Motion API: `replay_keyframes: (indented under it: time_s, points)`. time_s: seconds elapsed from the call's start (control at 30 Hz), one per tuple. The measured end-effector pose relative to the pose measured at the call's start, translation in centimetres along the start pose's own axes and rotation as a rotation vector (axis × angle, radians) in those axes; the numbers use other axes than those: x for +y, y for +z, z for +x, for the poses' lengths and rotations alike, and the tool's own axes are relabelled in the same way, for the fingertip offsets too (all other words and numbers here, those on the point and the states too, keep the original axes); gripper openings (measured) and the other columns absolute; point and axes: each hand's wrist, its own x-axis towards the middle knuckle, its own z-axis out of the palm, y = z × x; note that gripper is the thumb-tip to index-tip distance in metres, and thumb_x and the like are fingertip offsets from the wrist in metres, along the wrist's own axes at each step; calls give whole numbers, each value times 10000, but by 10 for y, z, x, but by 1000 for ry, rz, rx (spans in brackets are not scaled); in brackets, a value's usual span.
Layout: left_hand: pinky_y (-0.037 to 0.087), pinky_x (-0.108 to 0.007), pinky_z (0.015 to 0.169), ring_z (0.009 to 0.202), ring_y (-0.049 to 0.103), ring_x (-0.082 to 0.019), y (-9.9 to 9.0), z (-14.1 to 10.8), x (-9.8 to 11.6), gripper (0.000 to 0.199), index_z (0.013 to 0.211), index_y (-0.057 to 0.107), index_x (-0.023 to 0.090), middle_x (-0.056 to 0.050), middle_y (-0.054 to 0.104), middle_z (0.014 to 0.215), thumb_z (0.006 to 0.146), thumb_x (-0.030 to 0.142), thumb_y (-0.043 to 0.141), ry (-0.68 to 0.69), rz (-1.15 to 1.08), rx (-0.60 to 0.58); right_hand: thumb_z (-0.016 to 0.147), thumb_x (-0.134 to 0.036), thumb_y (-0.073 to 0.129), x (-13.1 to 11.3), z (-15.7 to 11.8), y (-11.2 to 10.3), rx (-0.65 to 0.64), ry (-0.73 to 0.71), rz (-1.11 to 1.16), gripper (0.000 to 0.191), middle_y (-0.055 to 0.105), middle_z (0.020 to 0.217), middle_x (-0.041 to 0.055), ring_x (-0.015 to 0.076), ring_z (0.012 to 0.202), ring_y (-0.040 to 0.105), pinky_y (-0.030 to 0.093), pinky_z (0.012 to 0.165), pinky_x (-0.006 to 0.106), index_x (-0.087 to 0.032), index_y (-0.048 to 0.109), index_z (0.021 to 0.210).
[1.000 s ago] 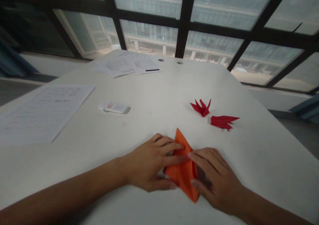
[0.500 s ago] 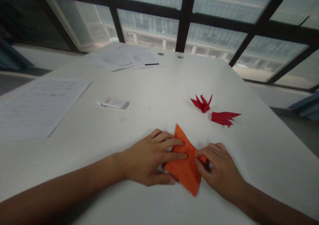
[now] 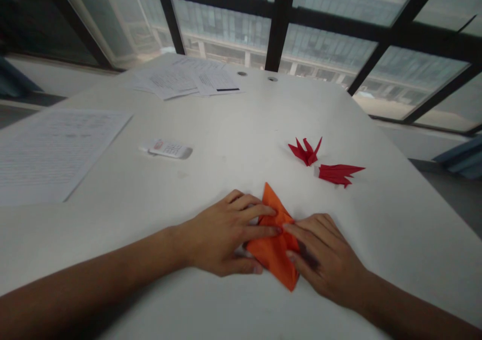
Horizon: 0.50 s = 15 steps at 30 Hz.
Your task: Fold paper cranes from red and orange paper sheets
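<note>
A folded, pointed piece of orange paper (image 3: 274,256) lies on the smooth white worktop (image 3: 226,312), between both hands. The left hand (image 3: 222,237) covers its left part, fingers spread and unclenched, two fingertips flat on it, thumb by its lower-left edge. The right hand (image 3: 333,257) has index fingertip and thumb at its right side; whether they pinch it, I cannot tell. Beyond the orange paper, to its right, sit two pointed red folded-paper shapes (image 3: 341,174); beyond it leftward, an oblong white printed object (image 3: 169,148) and printed white paper sheets (image 3: 64,149).
</note>
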Motion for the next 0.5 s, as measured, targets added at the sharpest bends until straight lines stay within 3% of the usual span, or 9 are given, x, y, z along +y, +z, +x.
replay_keyframes:
  time_s: [0.13, 0.23, 0.37, 0.5]
  points:
    - [351, -480, 1078, 1274, 540, -345, 1, -1, -1, 614, 1391, 582, 254, -114, 593, 1462, 908, 633, 608, 9, -14, 19, 981, -337, 614, -2, 0, 1, -105, -64, -143, 508, 712, 1166, 146, 295, 1009, 607, 470, 918, 502, -130, 535, 1438]
    - [361, -470, 1088, 1284, 542, -332, 2, -3, -3, 662, 1444, 520, 225, -122, 608, 1449, 904, 591, 626, -16, -60, 24, 977, -429, 605, -6, -1, -2, -141, -69, -177, 549, 714, 1227, 160, 324, 1061, 611, 438, 985, 557, -122, 550, 1429]
    - [358, -475, 1104, 1297, 534, -323, 2, -3, -4, 625, 1437, 513, 223, -109, 597, 1467, 897, 511, 642, -34, -80, 12, 980, -443, 586, -10, -3, -2, -116, -38, -189, 474, 718, 1280, 160, 340, 1148, 621, 394, 1085, 606, -113, 629, 1318]
    - [373, -472, 1092, 1295, 534, -327, 1, -2, -4, 558, 1382, 558, 231, -114, 598, 1464, 896, 493, 645, -18, -73, 19, 973, -375, 604, -13, -3, -1, -30, -119, -196, 400, 750, 1244, 159, 324, 1179, 664, 458, 1102, 561, -105, 679, 1259]
